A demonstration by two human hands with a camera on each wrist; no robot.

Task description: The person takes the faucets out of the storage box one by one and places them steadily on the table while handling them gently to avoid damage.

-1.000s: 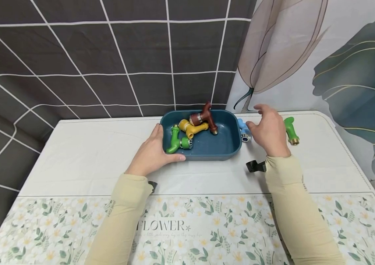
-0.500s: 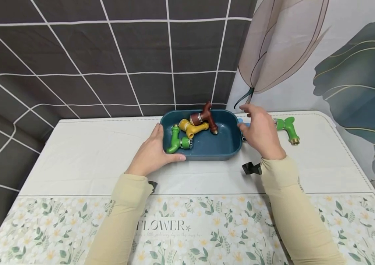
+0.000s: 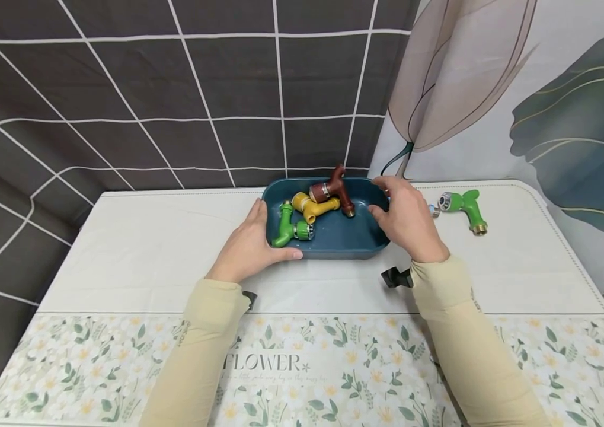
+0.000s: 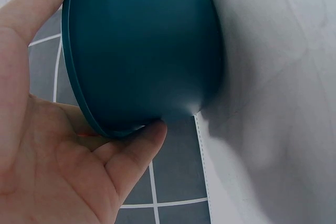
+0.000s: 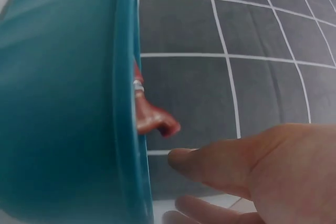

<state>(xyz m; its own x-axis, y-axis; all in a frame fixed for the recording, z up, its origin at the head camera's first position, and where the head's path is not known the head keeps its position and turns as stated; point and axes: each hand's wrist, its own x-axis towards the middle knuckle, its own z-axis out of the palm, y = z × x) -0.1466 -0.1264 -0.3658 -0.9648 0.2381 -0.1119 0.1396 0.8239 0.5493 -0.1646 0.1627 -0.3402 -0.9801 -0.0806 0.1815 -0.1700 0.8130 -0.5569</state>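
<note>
My left hand [image 3: 251,246] grips the tub [image 3: 341,238] between thumb and fingers. At its other end, my right hand [image 3: 407,218] has thumb and fingers apart.

Left hand [image 3: 249,246] against blue basin [image 3: 348,235]

A homelike corner, by its furnishings — which room, I cannot tell. Beyond the left hand [image 3: 251,249] rises a creased dark sheet [image 3: 243,77] with a tile-like white grid [image 3: 277,35]; beyond the right hand [image 3: 411,222], a pale hanging [image 3: 483,155] shows big leaves [image 3: 456,77]. Nearer than the hands, the tabletop [image 3: 147,255] wears a flowery print [image 3: 376,373] reading "FLOWER".
</note>
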